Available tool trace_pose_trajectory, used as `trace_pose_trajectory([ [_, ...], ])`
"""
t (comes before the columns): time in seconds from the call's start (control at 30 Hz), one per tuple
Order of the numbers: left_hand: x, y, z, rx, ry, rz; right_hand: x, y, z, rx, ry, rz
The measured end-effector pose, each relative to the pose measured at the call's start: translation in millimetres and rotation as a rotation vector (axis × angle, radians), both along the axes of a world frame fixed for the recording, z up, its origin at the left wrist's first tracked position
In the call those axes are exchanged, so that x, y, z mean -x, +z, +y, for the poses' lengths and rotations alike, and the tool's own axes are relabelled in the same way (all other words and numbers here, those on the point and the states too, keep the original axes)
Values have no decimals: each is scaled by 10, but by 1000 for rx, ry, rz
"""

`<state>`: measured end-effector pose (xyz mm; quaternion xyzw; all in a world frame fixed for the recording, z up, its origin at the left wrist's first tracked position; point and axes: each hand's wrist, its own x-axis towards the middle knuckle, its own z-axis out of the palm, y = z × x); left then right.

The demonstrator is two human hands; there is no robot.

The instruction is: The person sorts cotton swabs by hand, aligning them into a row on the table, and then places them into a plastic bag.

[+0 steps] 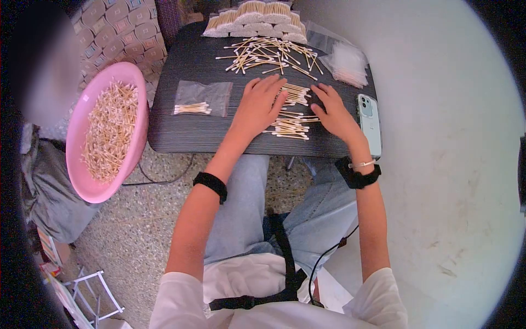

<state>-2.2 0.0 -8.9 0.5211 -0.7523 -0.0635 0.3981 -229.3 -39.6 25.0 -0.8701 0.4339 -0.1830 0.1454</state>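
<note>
My left hand (259, 105) lies over the left end of a small bundle of cotton swabs (296, 94), its fingers stretched out and the thumb apart. At the right end of that bundle is my right hand (335, 114), open, with its fingers spread. The thumb of this hand is near a second, looser group of cotton swabs (290, 126) closer to me. My left palm and fingers hide part of the upper bundle. To the left, a clear plastic bag (217, 96) lies flat on the black table (181, 134), with a few swabs at its lower edge.
Scattered swabs (268, 54) spread across the table's far half. Behind them are stacked packs of swabs (257, 17). Empty plastic bags (347, 64) and a phone (370, 123) lie along the right side, near a white wall (444, 153). A pink basin (75, 126) full of swabs stands left.
</note>
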Motion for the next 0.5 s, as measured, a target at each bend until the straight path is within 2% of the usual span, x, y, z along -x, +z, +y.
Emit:
trace_pose_trajectory([
  [0.07, 12, 8, 3, -47, -19, -27, 32, 34, 186, -23, -24, -37],
  [0.17, 38, 22, 39, -24, -54, -75, -22, 17, 351, 74, 37, -32],
  [0.27, 52, -1, 32, -6, -52, -202, -151, -2, 451, 147, 60, 94],
  [0.37, 23, 0, 29, -75, -71, -216, -212, -57, 521, 176, 10, 129],
  [0.5, 35, 22, 47, -28, -51, -156, -262, -54, 573, 217, -55, 119],
])
